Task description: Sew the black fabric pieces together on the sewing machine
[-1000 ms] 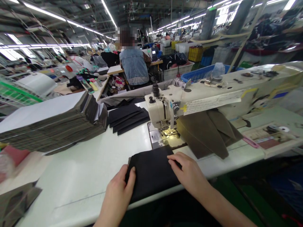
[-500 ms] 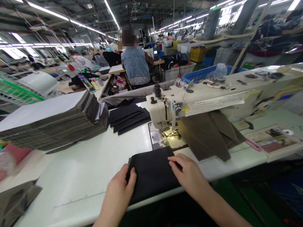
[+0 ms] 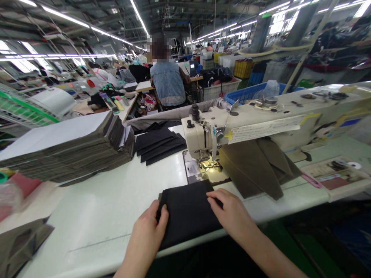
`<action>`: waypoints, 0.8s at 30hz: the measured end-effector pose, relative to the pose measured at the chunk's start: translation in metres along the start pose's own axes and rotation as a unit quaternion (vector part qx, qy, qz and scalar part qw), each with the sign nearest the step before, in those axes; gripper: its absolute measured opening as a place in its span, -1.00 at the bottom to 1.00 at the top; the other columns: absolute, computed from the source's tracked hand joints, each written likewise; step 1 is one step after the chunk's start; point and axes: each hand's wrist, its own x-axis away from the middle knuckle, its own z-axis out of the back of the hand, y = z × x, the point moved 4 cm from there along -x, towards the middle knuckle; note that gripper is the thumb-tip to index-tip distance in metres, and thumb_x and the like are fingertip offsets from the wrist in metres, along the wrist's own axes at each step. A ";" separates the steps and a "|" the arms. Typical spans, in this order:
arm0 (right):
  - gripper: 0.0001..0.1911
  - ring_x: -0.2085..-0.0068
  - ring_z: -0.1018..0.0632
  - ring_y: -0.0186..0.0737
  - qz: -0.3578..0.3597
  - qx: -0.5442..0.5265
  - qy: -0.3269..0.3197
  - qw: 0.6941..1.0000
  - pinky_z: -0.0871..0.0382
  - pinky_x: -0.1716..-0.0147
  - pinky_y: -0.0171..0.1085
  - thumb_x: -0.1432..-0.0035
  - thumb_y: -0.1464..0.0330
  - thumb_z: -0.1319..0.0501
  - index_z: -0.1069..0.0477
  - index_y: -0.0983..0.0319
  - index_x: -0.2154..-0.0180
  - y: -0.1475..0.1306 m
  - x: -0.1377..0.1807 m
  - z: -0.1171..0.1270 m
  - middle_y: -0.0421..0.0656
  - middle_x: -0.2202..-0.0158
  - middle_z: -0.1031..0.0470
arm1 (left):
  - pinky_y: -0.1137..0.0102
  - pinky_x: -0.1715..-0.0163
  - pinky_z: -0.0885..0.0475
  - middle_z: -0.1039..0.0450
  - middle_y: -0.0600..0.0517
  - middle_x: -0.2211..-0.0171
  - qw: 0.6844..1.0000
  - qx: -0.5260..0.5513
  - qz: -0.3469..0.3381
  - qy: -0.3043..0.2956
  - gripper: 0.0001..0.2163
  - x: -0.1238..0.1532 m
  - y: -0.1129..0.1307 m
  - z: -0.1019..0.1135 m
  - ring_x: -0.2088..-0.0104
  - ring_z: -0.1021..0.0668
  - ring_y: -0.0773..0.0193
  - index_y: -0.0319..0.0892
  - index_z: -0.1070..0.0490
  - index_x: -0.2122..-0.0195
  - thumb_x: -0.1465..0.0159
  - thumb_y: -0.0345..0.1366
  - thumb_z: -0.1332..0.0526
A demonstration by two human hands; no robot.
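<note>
A black fabric piece [image 3: 188, 210] lies at the near edge of the white table [image 3: 116, 208], just in front of the sewing machine [image 3: 261, 119]. My left hand [image 3: 150, 229] grips its left edge, thumb on top and fingers curled under. My right hand [image 3: 232, 212] lies on its right edge with fingers bent and pressing on the cloth. The needle plate [image 3: 207, 170] is lit just beyond the piece.
A tall stack of grey pieces [image 3: 69, 148] topped with white paper stands at left. Black pieces [image 3: 159, 144] lie behind it. Olive fabric [image 3: 255, 166] hangs under the machine arm. A person in a denim top [image 3: 168, 83] sits with their back to me.
Both hands stay on the black piece in about the same place. Only the view has shifted slightly.
</note>
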 end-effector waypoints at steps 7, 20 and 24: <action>-0.76 0.02 -0.55 0.04 0.150 0.133 0.022 0.979 -0.47 0.04 0.01 -0.29 0.41 -0.13 -0.59 0.18 0.23 -0.014 0.000 0.014 0.03 0.02 -0.53 | 0.37 0.42 -0.33 -0.54 0.00 0.48 0.997 -0.034 0.065 -0.001 -0.80 -0.005 0.009 0.007 0.42 -0.62 0.09 -0.10 -0.34 0.32 -0.41 -0.19 -0.05; -0.74 0.02 -0.60 -0.02 0.232 0.098 0.037 0.967 -0.50 0.00 -0.01 -0.38 0.32 -0.08 -0.54 0.16 0.11 0.012 0.007 0.006 -0.03 0.01 -0.58 | 0.39 0.40 -0.31 -0.56 -0.03 0.43 0.994 -0.060 0.092 -0.026 -0.83 -0.006 0.006 0.005 0.36 -0.63 0.11 -0.15 -0.40 0.29 -0.44 -0.31 -0.09; -0.75 0.01 -0.59 -0.02 0.226 0.096 0.039 0.968 -0.50 -0.01 0.00 -0.38 0.31 -0.08 -0.54 0.16 0.12 0.011 0.008 0.006 -0.03 0.01 -0.57 | 0.38 0.39 -0.36 -0.59 -0.09 0.39 0.988 -0.104 0.102 -0.047 -0.82 -0.006 0.010 0.002 0.32 -0.66 0.07 -0.18 -0.43 0.21 -0.45 -0.29 -0.06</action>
